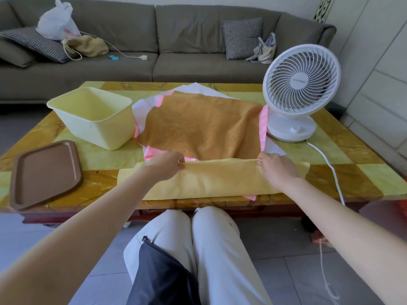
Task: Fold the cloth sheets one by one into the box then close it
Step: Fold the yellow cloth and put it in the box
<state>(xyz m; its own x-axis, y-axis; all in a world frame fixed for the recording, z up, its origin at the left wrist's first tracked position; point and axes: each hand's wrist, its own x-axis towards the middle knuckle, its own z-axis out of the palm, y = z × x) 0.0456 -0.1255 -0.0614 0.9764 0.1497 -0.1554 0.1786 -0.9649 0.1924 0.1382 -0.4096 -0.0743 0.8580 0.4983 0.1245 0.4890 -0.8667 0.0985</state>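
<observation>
While my left hand (166, 165) and right hand (277, 167) pinch the near fold of the gold cloth sheet (204, 126) atop the pile (141, 106) beside the yellow box (103, 130), I should carry both ends forward evenly, crease straight.

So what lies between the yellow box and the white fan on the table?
In the head view, the spread gold cloth fills that stretch, lying over a pink sheet and a white sheet whose edges show.
</observation>
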